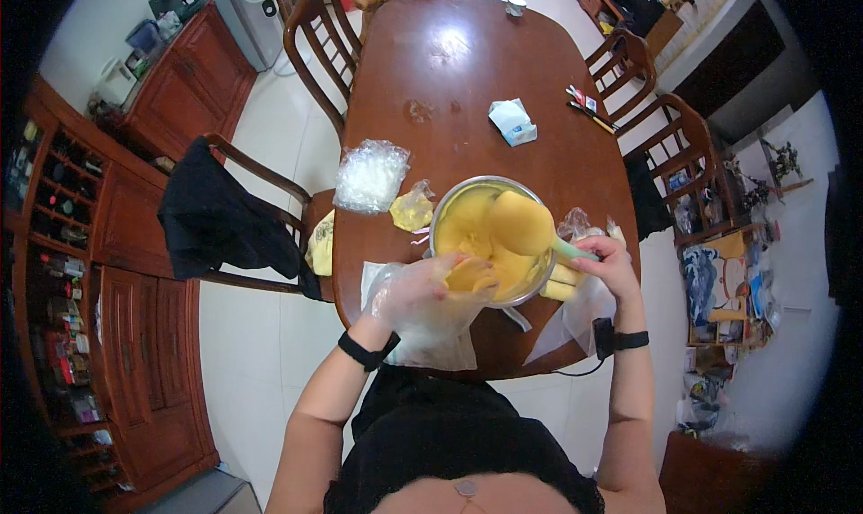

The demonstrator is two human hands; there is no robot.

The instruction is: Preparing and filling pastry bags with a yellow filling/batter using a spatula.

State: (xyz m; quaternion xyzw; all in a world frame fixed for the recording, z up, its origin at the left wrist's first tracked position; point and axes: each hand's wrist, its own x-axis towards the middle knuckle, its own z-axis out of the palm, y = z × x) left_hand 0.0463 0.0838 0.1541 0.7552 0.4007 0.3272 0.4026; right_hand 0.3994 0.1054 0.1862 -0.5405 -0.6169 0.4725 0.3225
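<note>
A metal bowl (480,179) of thick yellow batter or paste stands near the table's front edge. In my right hand (610,266) is the pale green handle of a spatula (522,224), its broad head coated yellow and raised over the bowl. My left hand (448,288), covered by a clear plastic glove or bag, is at the bowl's front left rim around a yellow-coated piece, whose kind I cannot tell. Yellow rolls (558,290) lie right of the bowl, partly hidden. A small plastic bag with yellow contents (412,209) rests at its left.
On the wooden table (404,62) are a crumpled clear plastic bundle (372,177), a tissue pack (514,121), pens (593,116) and a small cup (516,6). Plastic sheets (573,322) lie at the front edge. Wooden chairs (323,49) flank the table.
</note>
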